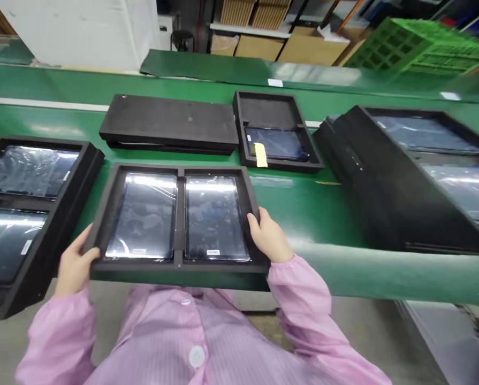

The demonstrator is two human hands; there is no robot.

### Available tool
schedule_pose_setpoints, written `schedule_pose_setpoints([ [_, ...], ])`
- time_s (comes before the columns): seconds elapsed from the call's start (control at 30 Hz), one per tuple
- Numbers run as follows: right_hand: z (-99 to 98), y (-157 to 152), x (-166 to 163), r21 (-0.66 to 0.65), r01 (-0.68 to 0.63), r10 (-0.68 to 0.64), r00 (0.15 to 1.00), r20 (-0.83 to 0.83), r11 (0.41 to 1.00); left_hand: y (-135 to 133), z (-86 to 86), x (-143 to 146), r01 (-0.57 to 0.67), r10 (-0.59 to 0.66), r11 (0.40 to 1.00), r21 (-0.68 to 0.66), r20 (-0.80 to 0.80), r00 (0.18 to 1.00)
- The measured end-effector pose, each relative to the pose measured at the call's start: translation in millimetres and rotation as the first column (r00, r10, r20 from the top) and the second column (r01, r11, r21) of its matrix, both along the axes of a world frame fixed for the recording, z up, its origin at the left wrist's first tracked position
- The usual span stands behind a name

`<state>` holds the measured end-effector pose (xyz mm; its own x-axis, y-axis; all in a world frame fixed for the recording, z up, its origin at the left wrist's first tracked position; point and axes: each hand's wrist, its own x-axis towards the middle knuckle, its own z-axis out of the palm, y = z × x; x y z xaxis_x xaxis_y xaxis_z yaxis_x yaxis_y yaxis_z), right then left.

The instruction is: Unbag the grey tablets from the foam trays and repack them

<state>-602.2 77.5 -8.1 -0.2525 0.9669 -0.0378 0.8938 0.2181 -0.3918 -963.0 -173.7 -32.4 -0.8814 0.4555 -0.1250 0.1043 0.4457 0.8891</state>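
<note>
A black foam tray [179,266] with two compartments is between my hands at the near edge of the green bench. In its left compartment lies a dark glass screen panel [145,216]; a second screen panel [213,216] fills the right one. Both are glossy, with a small white label at the bottom. My left hand [75,263] grips the tray's left side, thumb over the rim. Gripping the right side is my right hand [269,235], its thumb on top. The fingers beneath the tray are hidden on both sides.
Stacked trays with panels stand at left [73,206] and right [355,176]. Behind my tray are a closed black tray stack [170,120] and a tray [281,167] holding one panel with a yellow note [260,155]. A green crate [419,48] sits at the back right.
</note>
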Motion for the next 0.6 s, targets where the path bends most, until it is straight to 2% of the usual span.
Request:
schedule_pose_setpoints([
  [0.07, -13.3, 1, -1, 0.048, -0.004, 0.0, 0.997, 0.072, 0.999, 14, -17.2, -1, 0.021, -0.025, 0.997, 0.074, 0.054, 0.998],
  [0.13, -17.2, 6, -4, 0.058, -0.011, 0.006, 0.996, 0.085, 0.998, 22, -27.2, -1, 0.009, -0.013, 0.993, 0.117, 0.037, 0.999],
  [0.23, -15.8, 17, -9, 0.064, -0.003, -0.003, 0.996, 0.086, 0.998, 31, -34.0, 1, -0.013, 0.021, 0.988, 0.153, -0.055, 0.998],
  [0.4, -23.6, 22, -10, 0.058, 0.064, -0.065, 0.998, 0.0, 0.996, 38, -44.2, 14, -0.072, 0.157, 0.926, 0.371, -0.204, 0.966],
  [0.53, -34.8, 19, 0, -0.009, 0.114, -0.114, 0.98, -0.16, 0.993, 32, -49.6, 20, 0.002, 0.101, 0.945, 0.328, -0.297, 0.949],
  [0.6, -37.9, 29, 5, -0.071, 0.131, -0.145, 0.956, -0.255, 0.989, 29, -50.1, 20, 0.037, 0.063, 0.955, 0.294, -0.323, 0.944],
])
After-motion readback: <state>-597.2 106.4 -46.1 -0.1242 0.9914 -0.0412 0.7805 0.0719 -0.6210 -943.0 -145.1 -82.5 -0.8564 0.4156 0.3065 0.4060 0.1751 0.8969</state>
